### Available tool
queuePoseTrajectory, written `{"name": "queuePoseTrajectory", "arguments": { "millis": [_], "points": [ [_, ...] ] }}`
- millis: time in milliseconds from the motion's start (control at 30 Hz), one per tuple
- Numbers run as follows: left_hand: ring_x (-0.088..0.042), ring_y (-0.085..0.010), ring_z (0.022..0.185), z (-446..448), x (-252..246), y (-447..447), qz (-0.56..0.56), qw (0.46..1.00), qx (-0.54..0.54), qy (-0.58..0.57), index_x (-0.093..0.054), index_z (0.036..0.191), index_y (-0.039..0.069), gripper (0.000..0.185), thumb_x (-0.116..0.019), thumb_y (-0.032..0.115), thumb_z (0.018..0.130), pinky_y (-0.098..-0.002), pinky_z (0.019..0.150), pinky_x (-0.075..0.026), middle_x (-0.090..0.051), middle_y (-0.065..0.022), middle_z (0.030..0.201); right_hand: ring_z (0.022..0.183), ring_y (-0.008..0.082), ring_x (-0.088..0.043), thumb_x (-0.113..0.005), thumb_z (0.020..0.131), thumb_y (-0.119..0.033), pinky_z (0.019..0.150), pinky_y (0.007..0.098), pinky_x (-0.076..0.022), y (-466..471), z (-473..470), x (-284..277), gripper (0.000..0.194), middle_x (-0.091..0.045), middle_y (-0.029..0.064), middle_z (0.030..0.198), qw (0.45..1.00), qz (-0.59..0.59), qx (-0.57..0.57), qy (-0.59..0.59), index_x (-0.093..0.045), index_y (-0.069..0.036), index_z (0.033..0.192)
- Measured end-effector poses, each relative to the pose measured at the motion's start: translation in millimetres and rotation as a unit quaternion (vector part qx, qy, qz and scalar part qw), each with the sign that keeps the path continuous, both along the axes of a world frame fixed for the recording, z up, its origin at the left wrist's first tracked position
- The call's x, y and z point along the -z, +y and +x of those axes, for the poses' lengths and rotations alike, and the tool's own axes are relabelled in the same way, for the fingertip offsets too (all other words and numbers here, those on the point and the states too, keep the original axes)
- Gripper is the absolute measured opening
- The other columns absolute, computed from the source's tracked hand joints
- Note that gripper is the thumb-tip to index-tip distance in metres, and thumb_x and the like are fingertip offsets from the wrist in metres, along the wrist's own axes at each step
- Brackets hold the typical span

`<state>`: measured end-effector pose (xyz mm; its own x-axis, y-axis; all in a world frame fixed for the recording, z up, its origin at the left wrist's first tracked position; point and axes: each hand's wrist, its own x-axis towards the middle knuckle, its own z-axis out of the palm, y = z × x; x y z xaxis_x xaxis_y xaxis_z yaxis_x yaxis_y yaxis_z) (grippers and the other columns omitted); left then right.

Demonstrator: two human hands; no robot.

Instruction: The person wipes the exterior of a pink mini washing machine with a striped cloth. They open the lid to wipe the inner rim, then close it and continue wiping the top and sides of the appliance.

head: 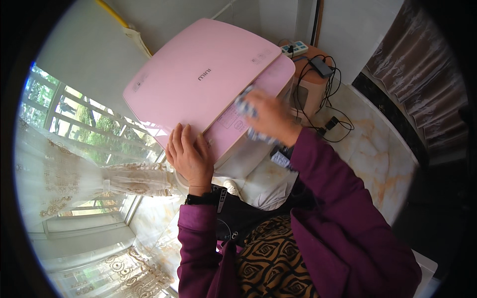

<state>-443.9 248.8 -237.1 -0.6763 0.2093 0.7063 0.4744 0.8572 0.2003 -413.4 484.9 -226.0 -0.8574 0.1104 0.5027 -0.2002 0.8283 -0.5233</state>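
Observation:
Before me stands a small appliance, apparently a mini washing machine, with a glossy pink lid bearing writing. Along its near side runs a pink panel with printed markings. My left hand rests on the lid's near left corner, its fingers spread on the surface and the thumb by the lid's edge. Bunched in my right hand is a blue and white patterned cloth, pressed to the panel beside the lid's edge. That hand is blurred, and part of the cloth hangs below it past the panel.
Behind the appliance, an orange-topped stand carries a power strip and a black power adapter. Black cables trail to the marbled floor. Sheer curtains and a barred window are at left, a brown curtain at right.

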Motion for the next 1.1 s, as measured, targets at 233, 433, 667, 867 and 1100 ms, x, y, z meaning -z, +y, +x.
{"name": "queuePoseTrajectory", "arguments": {
  "millis": [233, 433, 667, 867, 1100],
  "points": [
    [-0.052, -0.0313, 0.129, 1, -1, 5, -0.028, 0.999, -0.018, 0.007, -0.062, 0.124, 0.011, 0.045, -0.072, 0.032, 0.086, -0.0474, 0.111, -0.032, -0.059, -0.0108, 0.134, 0.098, 0.0358, -0.065, -0.074, 0.078, -0.018, 0.081, 0.0449, -0.0551, 69, -11, -3, 0.032, -0.064, 0.017, 0.108, 0.992, 0.029, 0.123, 0.025, -0.064, -0.001, 0.104],
    [-0.053, -0.0325, 0.127, -14, -11, -10, -0.041, 0.997, 0.045, -0.042, -0.061, 0.126, 0.01, 0.052, -0.075, 0.035, 0.083, -0.0478, 0.105, -0.039, -0.059, -0.0116, 0.133, 0.077, 0.0301, -0.069, -0.076, 0.075, -0.023, 0.068, 0.0406, -0.0577, -32, 42, 9, 0.039, -0.061, 0.0094, 0.113, 0.998, 0.035, -0.046, 0.039, -0.059, -0.009, 0.106],
    [-0.055, -0.0359, 0.124, -34, -18, -33, -0.233, 0.967, 0.101, 0.028, -0.056, 0.132, 0.007, 0.054, -0.071, 0.035, 0.088, -0.0489, 0.102, -0.044, -0.056, -0.0153, 0.136, 0.088, 0.033, -0.067, -0.072, 0.076, -0.016, 0.073, 0.0438, -0.0558, 9, 22, 4, 0.028, -0.063, 0.0131, 0.105, 0.998, -0.021, 0.008, 0.062, -0.063, -0.006, 0.1],
    [-0.057, -0.0364, 0.123, -34, -33, -31, -0.258, 0.956, 0.121, 0.076, -0.057, 0.131, 0.006, 0.048, -0.068, 0.032, 0.091, -0.0482, 0.101, -0.047, -0.06, -0.0152, 0.132, 0.104, 0.0346, -0.062, -0.074, 0.079, -0.023, 0.081, 0.0457, -0.0559, 80, -9, -4, 0.03, -0.066, 0.0108, 0.11, 0.979, 0.106, 0.17, -0.043, -0.066, -0.008, 0.104],
    [-0.065, -0.0271, 0.112, -47, -95, -33, -0.202, 0.966, 0.113, 0.118, -0.063, 0.124, 0.013, 0.034, -0.065, 0.029, 0.095, -0.0418, 0.098, -0.049, -0.067, -0.0048, 0.124, 0.1, 0.0299, -0.059, -0.067, 0.073, -0.016, 0.082, 0.0411, -0.0546, -50, 12, 13, 0.02, -0.066, 0.0085, 0.103, 0.987, 0.13, -0.064, 0.074, -0.069, -0.01, 0.092]
  ]
}}
